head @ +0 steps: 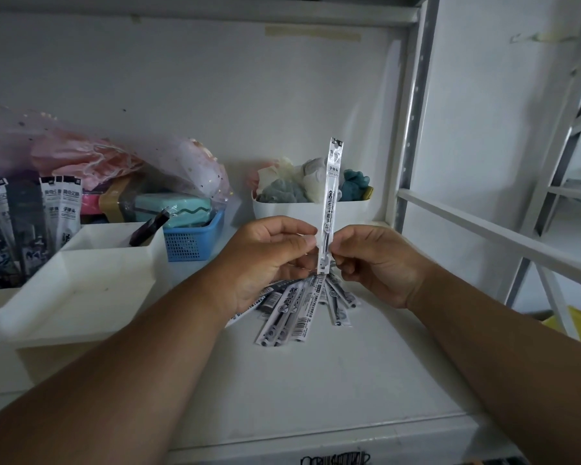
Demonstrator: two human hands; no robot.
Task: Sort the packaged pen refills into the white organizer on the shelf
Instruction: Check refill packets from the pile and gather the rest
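L hand (265, 260) & R hand (376, 263) meet at frame centre. L thumb and forefinger pinch the lower part of one packaged refill (329, 209) from its 9 o'clock side; R fingertips pinch the same pack from 3 o'clock, other R fingers curled in under. The pack stands upright, top end toward 12 o'clock, clear sleeve w/ white header and black print.

Lower L fingers also curl round a fanned bunch of refill packs (296, 307), which spreads out from under the hands toward 6 o'clock, some tips toward 5 and 7. Can't tell if the fan's ends touch the shelf (332, 374) or hang just above it.

Both forearms come in from 7 and 5 o'clock, bare.

White organizer (81, 286) sits at 9 o'clock of the hands, on the shelf, stepped compartments; the near tray looks bare inside, a dark slim item (148, 228) leans in the rear small compartment. Further refill packs (61, 209) stand upright at far 9–10 o'clock, at the organizer's back-left.

Behind organizer, 10 o'clock: blue basket (195, 243) holding a teal box, w/ a pink sheer bag (114, 159) draped over it. At 12 o'clock, behind the upright pack: white tub (282, 209) filled w/ soft pastel items. White metal rack posts (416, 129) at 2–3 o'clock.
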